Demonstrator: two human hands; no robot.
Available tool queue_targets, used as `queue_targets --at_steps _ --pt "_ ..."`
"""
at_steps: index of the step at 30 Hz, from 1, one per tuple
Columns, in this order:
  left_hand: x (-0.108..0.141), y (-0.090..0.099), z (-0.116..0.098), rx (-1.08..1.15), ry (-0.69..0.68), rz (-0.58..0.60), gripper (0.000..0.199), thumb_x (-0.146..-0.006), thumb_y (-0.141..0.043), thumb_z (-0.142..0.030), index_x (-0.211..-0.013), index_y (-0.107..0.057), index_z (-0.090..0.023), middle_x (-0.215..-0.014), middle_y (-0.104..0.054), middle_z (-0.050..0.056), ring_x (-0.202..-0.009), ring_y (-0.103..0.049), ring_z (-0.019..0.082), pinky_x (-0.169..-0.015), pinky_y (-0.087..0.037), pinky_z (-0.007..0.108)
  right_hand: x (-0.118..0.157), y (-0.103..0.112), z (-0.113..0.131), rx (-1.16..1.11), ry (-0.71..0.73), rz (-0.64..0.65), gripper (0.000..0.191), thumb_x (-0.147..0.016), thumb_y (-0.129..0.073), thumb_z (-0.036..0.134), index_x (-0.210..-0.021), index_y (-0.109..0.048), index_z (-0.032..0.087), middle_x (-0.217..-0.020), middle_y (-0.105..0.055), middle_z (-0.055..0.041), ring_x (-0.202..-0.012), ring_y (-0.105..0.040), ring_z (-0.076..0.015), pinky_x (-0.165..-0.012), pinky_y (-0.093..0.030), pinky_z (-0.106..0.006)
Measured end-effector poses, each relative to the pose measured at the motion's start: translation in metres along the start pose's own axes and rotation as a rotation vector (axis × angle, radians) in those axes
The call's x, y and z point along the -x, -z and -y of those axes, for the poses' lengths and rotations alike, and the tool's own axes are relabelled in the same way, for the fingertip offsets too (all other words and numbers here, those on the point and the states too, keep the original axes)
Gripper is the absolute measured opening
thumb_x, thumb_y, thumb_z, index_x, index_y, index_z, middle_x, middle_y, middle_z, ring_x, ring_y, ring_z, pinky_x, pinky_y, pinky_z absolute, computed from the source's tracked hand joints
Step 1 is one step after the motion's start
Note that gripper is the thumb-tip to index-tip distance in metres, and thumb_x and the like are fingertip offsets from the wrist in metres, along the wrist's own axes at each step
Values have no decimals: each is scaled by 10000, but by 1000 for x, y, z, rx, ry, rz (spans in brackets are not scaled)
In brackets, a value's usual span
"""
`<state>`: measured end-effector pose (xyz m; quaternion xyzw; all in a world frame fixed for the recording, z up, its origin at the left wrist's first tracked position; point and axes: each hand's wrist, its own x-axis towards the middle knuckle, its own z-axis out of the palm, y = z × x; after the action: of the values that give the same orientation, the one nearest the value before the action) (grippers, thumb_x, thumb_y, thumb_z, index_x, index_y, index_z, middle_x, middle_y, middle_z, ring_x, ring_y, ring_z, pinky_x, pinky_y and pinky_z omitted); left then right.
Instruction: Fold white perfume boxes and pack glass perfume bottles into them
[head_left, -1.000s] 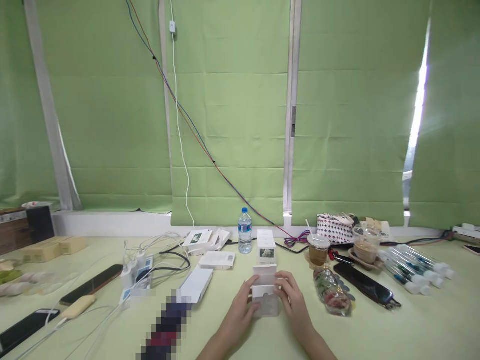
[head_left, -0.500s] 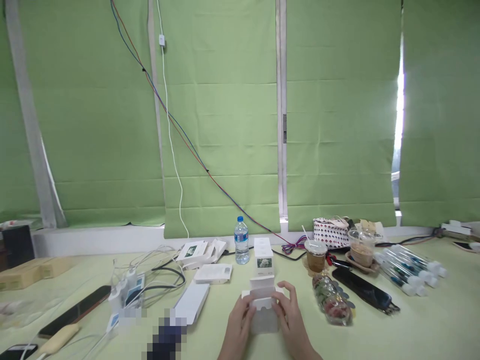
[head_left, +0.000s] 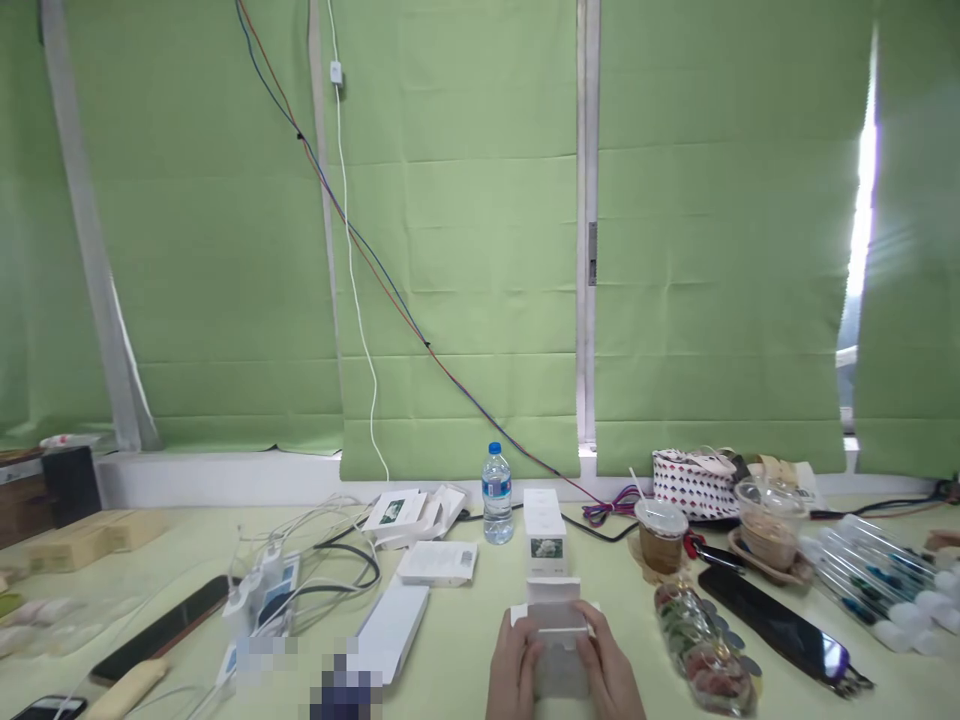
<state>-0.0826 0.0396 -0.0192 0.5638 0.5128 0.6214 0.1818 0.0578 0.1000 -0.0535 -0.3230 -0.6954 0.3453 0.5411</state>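
Observation:
A small white box [head_left: 561, 668] with raised flaps lies low in the centre, between my two hands. My left hand [head_left: 513, 660] grips its left side, fingers bent and thumb along the near face. On the opposite side my right hand [head_left: 609, 662] holds the box with curled fingers and thumb. Just beyond its upright flap stands a white carton [head_left: 545, 535] with a green and white picture. A water bottle [head_left: 497, 495] with a blue cap is left of that carton.
Flat white boxes [head_left: 438, 563] and white cables [head_left: 277, 590] lie to the left, with a dark phone [head_left: 161, 630]. On the right are a drink cup [head_left: 661, 535], wrapped items [head_left: 701, 650], a black pouch [head_left: 776, 620] and clear tubes [head_left: 885, 575].
The view has shifted, so most objects sit further right or lower. My right fingers, raised at the box's top before, now lie lower against its side.

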Motion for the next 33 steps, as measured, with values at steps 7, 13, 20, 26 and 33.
queue_targets --at_steps 7,13,20,26,33 --pt "2 0 -4 43 -37 68 356 -889 -442 -514 -798 -618 -218 -868 -574 55 -797 -561 220 -745 -459 308 12 -5 3 -103 -123 -88 574 -856 -343 685 -1177 -404 213 -723 -653 -17 -576 -623 -187 -613 -505 -265" --pt "-1 6 -10 30 -42 121 335 -891 -449 -494 -817 -622 -217 -915 -583 65 -870 -572 240 -796 -461 323 6 1 16 -130 -168 -93 613 -810 -404 714 -1132 -472 197 -606 -586 17 -494 -586 -187 -467 -468 -255" --pt "-4 10 -8 39 -6 159 279 -889 -479 -448 -832 -625 -217 -943 -580 66 -900 -566 242 -833 -459 325 7 5 10 -67 -125 -36 593 -859 -367 647 -1215 -501 191 -679 -665 -35 -573 -641 -218 -587 -526 -296" --pt "-8 14 -5 8 -43 163 235 -895 -495 -403 -871 -641 -220 -959 -604 69 -910 -575 239 -842 -459 330 10 -2 -5 77 -131 32 700 -878 -305 636 -1410 -341 184 -682 -685 -39 -653 -688 -256 -654 -526 -319" --pt "1 15 -3 92 48 207 509 -908 -481 -416 -1381 -386 -254 -1270 -566 105 -1094 -554 251 -978 -409 380 7 3 6 -167 -169 -42 825 -821 -479 609 -1466 -131 231 -1078 -666 -117 -453 -561 -133 -501 -493 -274"
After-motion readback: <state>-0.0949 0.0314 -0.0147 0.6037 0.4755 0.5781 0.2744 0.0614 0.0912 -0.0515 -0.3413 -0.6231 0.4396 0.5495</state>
